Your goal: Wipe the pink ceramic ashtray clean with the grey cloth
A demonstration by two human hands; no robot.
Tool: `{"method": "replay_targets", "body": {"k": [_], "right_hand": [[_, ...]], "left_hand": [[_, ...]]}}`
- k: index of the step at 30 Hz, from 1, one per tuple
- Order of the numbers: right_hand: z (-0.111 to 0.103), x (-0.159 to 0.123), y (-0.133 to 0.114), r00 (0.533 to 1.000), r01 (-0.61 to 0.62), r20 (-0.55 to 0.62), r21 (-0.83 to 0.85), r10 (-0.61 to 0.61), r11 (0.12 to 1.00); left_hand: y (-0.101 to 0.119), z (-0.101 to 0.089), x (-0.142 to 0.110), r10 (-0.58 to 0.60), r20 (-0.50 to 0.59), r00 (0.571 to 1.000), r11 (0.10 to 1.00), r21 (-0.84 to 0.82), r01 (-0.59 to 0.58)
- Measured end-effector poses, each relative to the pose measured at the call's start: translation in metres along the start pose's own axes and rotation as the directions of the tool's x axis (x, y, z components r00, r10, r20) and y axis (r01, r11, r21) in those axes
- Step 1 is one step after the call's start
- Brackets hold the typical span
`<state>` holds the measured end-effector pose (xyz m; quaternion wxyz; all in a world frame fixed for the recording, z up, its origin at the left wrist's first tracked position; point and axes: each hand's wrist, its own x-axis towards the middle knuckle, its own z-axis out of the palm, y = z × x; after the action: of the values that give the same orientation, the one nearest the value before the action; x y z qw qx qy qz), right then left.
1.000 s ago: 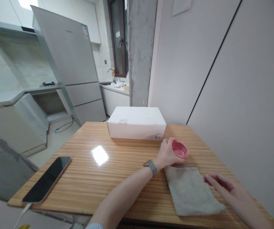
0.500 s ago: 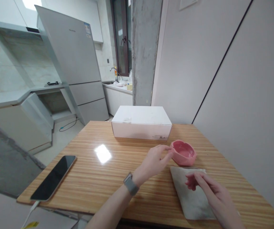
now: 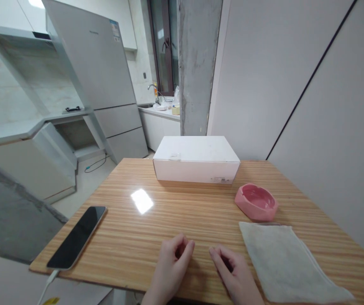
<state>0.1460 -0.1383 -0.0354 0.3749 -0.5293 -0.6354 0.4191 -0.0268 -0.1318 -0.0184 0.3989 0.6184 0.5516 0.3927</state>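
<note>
My left hand (image 3: 173,263) rests at the near side of the table, its fingers curled in and the thumb closed against them. Just to its right, my right hand (image 3: 235,273) is curled the same way, with a small gap between the two. Neither shows anything held. A folded pale grey-green cloth (image 3: 286,262) lies flat beside my right hand. Beyond the cloth's far edge stands a pink, many-sided ashtray (image 3: 256,212) with a notched rim, apart from both hands.
A closed white box (image 3: 196,171) stands at the back of the wooden table (image 3: 118,237). On the left lies a phone (image 3: 78,237) with a white cable (image 3: 47,284) plugged in. A wall (image 3: 321,127) rises along the right; a fridge (image 3: 96,63) stands behind.
My left hand has let go of the ashtray's left rim and drawn back to the near edge. My right hand has moved left, off the cloth. The camera view has shifted slightly.
</note>
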Motion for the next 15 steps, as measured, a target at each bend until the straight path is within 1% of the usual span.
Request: {"method": "replay_targets", "body": {"k": [2,7,11,15], "right_hand": [[0.001,-0.001,0.003,1.0,0.012,-0.006,-0.013,-0.012,1.0],[-0.004,-0.005,0.004,0.999,0.01,0.046,-0.043,-0.008,0.999],[-0.008,-0.007,0.0,0.996,-0.013,0.089,-0.025,0.015,1.0],[-0.008,-0.007,-0.007,0.996,-0.042,0.073,0.002,0.042,0.999]], "left_hand": [[0.0,0.001,0.0,-0.001,0.009,1.0,1.0,0.013,0.001],[0.002,0.003,-0.001,0.009,0.043,0.999,0.999,0.05,-0.011],[0.003,0.002,-0.002,0.003,0.049,0.999,0.998,0.059,-0.006],[0.004,0.002,-0.003,-0.003,0.049,0.999,0.998,0.067,0.0]]}}
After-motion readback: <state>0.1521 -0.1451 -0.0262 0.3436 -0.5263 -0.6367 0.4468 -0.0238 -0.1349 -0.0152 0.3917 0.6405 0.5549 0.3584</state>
